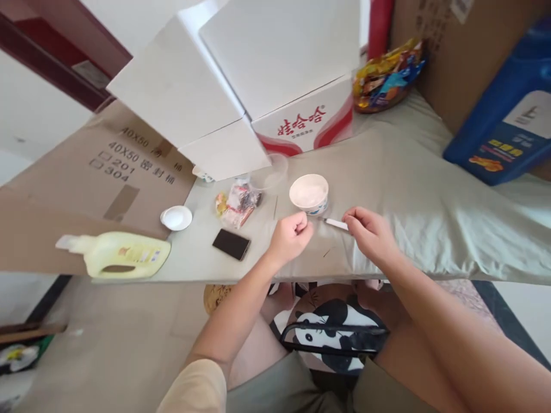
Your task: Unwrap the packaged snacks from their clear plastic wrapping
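My right hand is closed, thumb and fingers pinched round a slim white stick. The stick's dark tip points left towards my other hand. Curled into a fist, my left hand is just in front of a white paper bowl; whatever it may hold is hidden inside the fingers. The bowl has blue-green print on its side and something whitish in it. A clear plastic lid lies behind and left of the bowl.
Left on the cloth-covered table are a dark phone, crumpled wrappers, a small white cup and a yellow pump bottle. Behind stand white boxes and a snack basket; a blue jug is at right.
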{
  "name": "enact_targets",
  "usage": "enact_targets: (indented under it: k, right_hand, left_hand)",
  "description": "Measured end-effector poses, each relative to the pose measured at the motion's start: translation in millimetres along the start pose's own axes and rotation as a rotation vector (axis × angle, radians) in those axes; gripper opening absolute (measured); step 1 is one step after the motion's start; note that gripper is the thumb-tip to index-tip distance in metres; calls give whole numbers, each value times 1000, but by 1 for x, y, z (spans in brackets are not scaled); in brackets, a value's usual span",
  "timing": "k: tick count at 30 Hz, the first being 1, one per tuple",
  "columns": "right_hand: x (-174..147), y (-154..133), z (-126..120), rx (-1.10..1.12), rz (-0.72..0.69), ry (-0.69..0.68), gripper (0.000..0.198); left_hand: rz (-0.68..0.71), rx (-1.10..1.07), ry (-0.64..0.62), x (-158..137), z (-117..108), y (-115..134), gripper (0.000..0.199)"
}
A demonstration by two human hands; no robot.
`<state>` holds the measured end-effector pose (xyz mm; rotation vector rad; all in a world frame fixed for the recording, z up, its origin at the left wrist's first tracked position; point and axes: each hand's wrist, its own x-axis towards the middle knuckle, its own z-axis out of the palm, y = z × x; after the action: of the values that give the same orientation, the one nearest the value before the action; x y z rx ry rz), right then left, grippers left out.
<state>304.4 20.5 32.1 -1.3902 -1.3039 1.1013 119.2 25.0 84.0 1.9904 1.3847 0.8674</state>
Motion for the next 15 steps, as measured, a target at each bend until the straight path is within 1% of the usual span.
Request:
enact_targets:
  k: [1,3,6,8,10,12,15]
  right_hand:
    - [-4,0,10,-100,-40,-29,22]
    - [-12,1,34,-243,-109,-97,23]
    - [-20,0,71,-365,-187,-228,24]
    - [-21,-2,92,-436,-229,-293,25]
    - [-18,-3,108,-497,-266,-328,26]
    - [-13,-1,119,-548,-296,-343,26]
    - [-6,8,126,-598,-317,-354,23]
  left_hand:
    - [-53,-42,7,-16,-3,-13,37]
    - [-130,-105,10,-37,-7,-37,38]
    - [-199,-156,44,-47,-15,-68,38]
    - [-227,-150,86,-44,-22,-86,37]
    - [-225,-136,117,-37,-28,-100,36]
    - [-202,-139,128,-27,-32,-113,36]
    - [-206,-168,146,-13,-37,-125,36]
